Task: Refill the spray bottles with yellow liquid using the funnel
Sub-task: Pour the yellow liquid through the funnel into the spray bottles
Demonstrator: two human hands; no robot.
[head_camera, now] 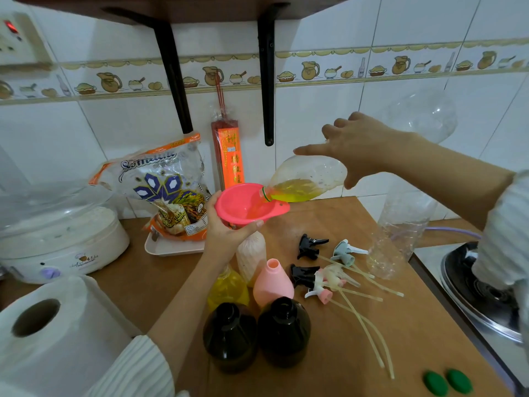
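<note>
My left hand (226,230) grips the pink funnel (243,203), which sits in the neck of a white ribbed spray bottle (252,253). My right hand (357,144) holds a clear plastic bottle (309,176) tipped on its side, its mouth in the funnel and yellow liquid (294,190) pooled at its low end. In front stand a yellow-filled bottle (227,287), a pink bottle (273,282) and two dark bottles (230,336) (284,330), all uncapped. Several spray heads (329,267) with long tubes lie to the right on the wooden counter (343,353).
An empty clear bottle (400,233) stands at the right near a gas stove (483,293). Two green caps (446,382) lie at the front right. A rice bag (169,190) on a tray, a white cooker (60,239) and a paper roll (51,333) fill the left.
</note>
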